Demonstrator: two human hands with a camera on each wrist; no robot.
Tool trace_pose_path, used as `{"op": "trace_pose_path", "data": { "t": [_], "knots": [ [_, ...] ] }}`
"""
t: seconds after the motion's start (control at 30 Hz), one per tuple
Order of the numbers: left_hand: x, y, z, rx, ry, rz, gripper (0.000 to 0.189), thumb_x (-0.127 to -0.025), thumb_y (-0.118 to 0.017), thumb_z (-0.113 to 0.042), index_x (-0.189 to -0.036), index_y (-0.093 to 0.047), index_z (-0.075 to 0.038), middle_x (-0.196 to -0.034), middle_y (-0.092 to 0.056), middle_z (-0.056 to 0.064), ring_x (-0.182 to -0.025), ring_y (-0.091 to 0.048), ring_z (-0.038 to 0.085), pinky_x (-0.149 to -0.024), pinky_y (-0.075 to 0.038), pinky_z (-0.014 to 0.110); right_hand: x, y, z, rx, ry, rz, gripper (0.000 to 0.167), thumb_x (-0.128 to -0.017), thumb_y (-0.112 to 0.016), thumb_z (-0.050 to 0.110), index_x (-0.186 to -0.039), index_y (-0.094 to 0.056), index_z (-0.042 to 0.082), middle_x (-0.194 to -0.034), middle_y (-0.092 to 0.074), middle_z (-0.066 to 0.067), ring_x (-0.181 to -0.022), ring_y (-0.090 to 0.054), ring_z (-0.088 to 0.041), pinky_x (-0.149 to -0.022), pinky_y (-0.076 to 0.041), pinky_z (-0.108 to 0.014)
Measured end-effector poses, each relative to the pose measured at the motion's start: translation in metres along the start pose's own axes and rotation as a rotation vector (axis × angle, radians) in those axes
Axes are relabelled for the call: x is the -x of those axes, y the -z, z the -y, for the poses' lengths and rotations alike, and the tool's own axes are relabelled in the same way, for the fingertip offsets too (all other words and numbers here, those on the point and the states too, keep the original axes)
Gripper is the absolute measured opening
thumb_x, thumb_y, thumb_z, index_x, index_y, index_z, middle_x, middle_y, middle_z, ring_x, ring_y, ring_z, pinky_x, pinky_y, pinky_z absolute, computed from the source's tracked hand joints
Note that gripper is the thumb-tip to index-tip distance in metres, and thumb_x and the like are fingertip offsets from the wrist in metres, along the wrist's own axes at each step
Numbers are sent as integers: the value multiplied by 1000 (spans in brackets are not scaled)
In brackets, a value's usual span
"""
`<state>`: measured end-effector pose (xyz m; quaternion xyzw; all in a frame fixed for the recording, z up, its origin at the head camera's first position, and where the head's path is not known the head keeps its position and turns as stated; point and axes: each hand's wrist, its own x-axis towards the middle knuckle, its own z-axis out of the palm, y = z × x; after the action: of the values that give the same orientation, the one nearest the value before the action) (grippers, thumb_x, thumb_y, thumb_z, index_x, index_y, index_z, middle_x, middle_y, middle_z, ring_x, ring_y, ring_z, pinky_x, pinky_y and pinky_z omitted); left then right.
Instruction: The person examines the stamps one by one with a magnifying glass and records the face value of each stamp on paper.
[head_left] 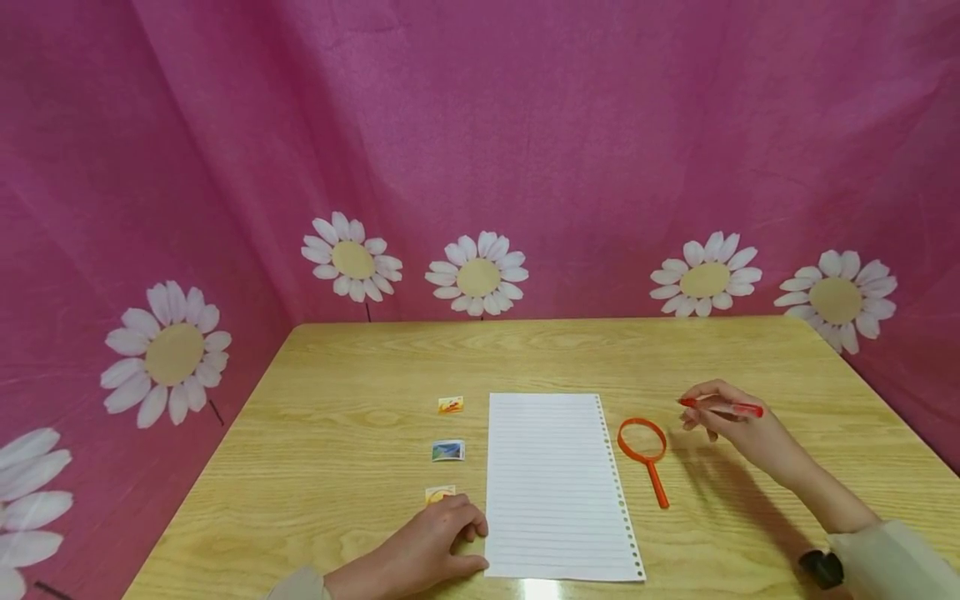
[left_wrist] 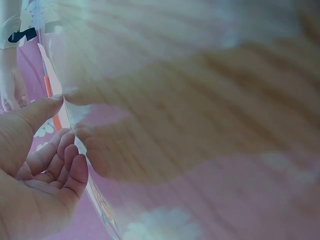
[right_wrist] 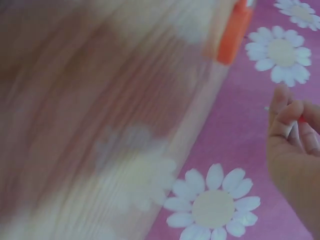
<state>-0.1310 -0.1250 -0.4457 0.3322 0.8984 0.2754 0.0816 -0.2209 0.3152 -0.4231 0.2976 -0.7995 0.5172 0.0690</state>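
My right hand (head_left: 738, 421) pinches a red pen (head_left: 738, 409) with a see-through barrel, held over the right part of the table. In the right wrist view the pen is mostly hidden behind the right hand (right_wrist: 295, 130). A lined sheet of paper (head_left: 555, 483) with punched holes down its right side lies flat in the middle. At its lower left edge rests my left hand (head_left: 431, 542), thumb and fingertips right at the paper's border, fingers loosely bent. In the left wrist view the left hand (left_wrist: 50, 165) touches the glossy tabletop with nothing gripped.
An orange magnifying glass (head_left: 642, 440) lies right of the paper, handle toward me. Left of the paper, small picture stamps lie in a column: a yellow one (head_left: 451, 405), a blue one (head_left: 448, 451) and another yellow one (head_left: 439, 493) partly behind my left hand. A pink flowered curtain (head_left: 570, 167) borders the table.
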Motion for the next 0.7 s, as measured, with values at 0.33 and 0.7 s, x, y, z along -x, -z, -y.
{"op": "trace_pose_path", "data": {
  "t": [0.33,0.7],
  "knots": [
    [0,0,0,-9,-2,-1,22,-84,-77,-26,-94,-63,-13,-84,-50,-11,-77,-42,-6,-71,-42,11,-2,-9,17,-234,-233,-28,12,-101,-49,5,-112,-53,8,-92,-74,6,-82,-69,-5,-62,-50,-23],
    [1,-1,0,-17,-19,-20,22,-84,-78,-24,-94,-63,-12,-83,-50,-10,-76,-41,-5,-72,-41,11,9,-26,23,-178,-331,-158,15,-92,-63,-1,-95,-58,13,-73,-60,13,-59,-51,-7,-51,-37,-32]
  ]
}}
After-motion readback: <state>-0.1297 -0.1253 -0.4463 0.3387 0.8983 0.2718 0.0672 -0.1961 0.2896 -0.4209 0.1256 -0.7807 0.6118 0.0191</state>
